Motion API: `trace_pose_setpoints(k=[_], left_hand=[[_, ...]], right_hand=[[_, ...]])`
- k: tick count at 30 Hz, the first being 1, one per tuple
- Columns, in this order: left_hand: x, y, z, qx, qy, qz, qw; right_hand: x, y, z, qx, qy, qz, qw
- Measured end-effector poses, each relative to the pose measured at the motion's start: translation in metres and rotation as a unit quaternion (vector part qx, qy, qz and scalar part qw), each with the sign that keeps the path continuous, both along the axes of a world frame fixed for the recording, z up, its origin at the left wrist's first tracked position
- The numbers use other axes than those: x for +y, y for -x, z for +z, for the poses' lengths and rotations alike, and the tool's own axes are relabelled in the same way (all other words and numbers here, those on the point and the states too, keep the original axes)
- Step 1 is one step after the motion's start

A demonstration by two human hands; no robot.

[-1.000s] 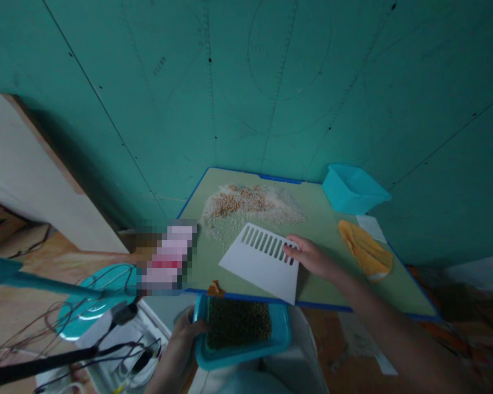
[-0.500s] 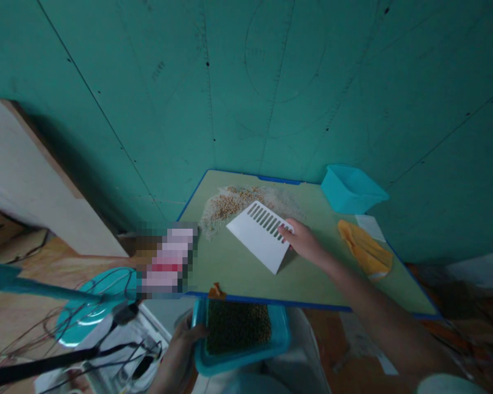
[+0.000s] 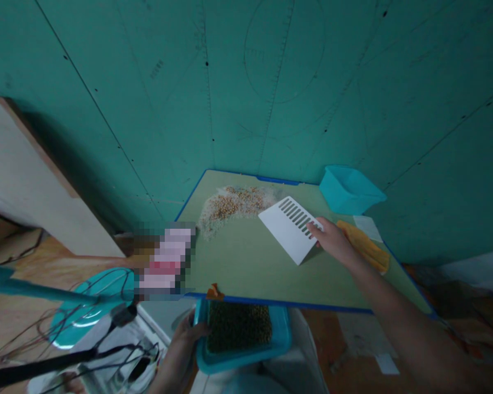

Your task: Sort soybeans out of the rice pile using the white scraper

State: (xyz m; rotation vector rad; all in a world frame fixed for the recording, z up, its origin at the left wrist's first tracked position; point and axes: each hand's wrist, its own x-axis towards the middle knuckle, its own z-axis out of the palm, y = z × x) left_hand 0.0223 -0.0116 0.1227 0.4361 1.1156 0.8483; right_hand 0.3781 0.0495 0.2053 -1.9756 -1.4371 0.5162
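Right hand [image 3: 332, 239]: clamped on the right end of a slotted white scraper, thumb on top by the last slots.
White scraper [image 3: 287, 235]: tilted over the right-centre of the desk [image 3: 246, 268], slots toward the far right corner; its left corner is at the near side of the grain pile, though whether they touch is hard to tell.
Left hand [image 3: 189, 336]: closed around the left rim of a blue tray, thumb over the edge.
Blue tray [image 3: 282, 334]: below the desk's near edge, above the person's lap, holding dark green and tan grains [image 3: 234, 328].
Grain pile [image 3: 230, 205]: pale grains with tan beans, spread along the far left part of the desk.
Yellow cloth [image 3: 367, 246]: near the right edge, partly hidden behind the right hand and wrist.
White sheet [image 3: 368, 227]: just beyond the cloth, at the right edge.
Blue bin [image 3: 337, 194]: at the far right corner, beside the green wall [image 3: 168, 82].
Orange scrap [image 3: 215, 293]: on the near edge, left of centre, just above the tray.
Pixelated patch [image 3: 166, 262]: covers the desk's left edge.
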Motion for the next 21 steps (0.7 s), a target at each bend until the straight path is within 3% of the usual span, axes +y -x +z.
trace_pose_setpoints(k=[6, 11, 21], left_hand=[[-0.002, 0.003, -0.01, -0.011, -0.001, -0.004, 1.0], [-0.005, -0.001, -0.001, -0.029, -0.008, -0.004, 1.0], [-0.007, 0.0, 0.005, -0.017, -0.012, 0.004, 1.0]], right_hand=[[-0.006, -0.004, 0.012, 0.002, -0.034, -0.005, 0.999], [0.0, -0.003, 0.023, 0.03, -0.056, -0.018, 0.998], [0.029, 0.014, 0.028, -0.021, -0.024, 0.058, 0.998]])
